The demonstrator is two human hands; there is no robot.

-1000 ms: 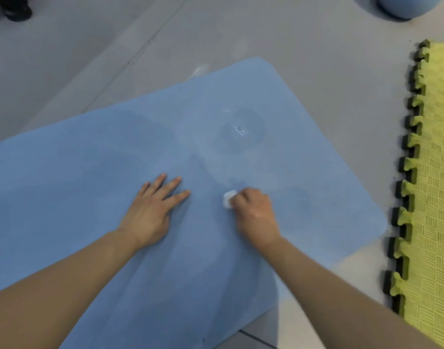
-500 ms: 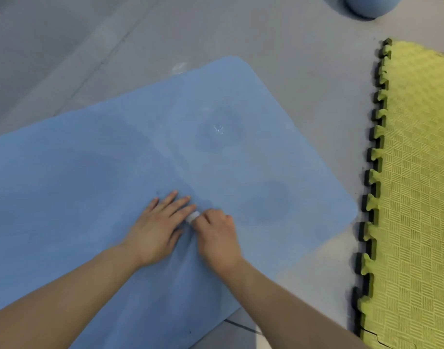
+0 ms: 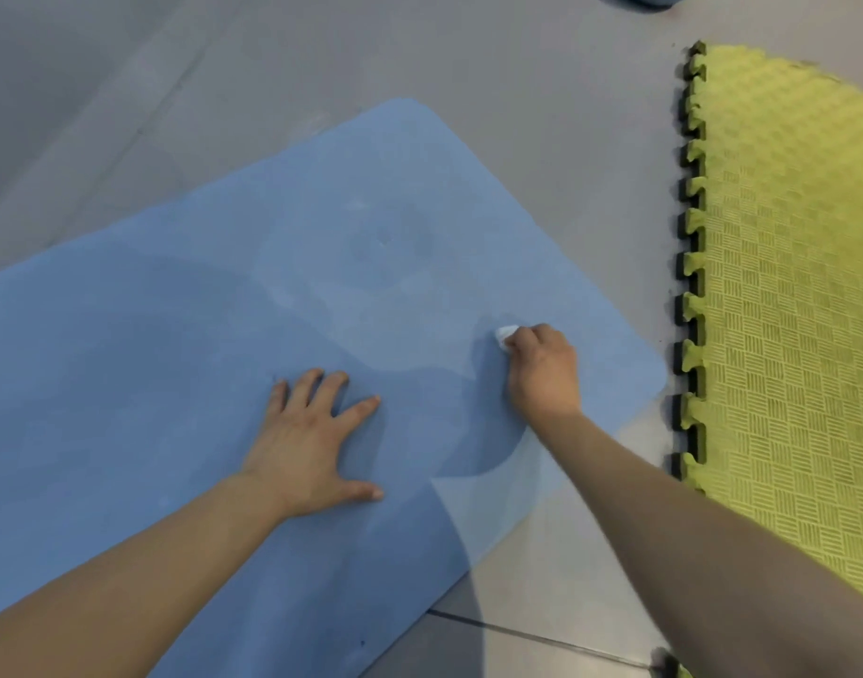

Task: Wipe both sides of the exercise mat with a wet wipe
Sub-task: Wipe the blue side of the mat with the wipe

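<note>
Blue foam exercise mat (image 3: 185,335): flat on the grey floor, centre frame; likely light, floppy; lift by a corner to flip. Left hand (image 3: 312,437): fingers spread, pressing the mat. Right hand (image 3: 542,369): clenched around a small white wet wipe (image 3: 505,333), apparently wadded.

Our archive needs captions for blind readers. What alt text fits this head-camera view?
A person's right hand presses a small white wet wipe onto a blue foam exercise mat spread on a grey floor, while the left hand rests flat on the mat. A yellow-green interlocking foam tile lies to the right.
</note>
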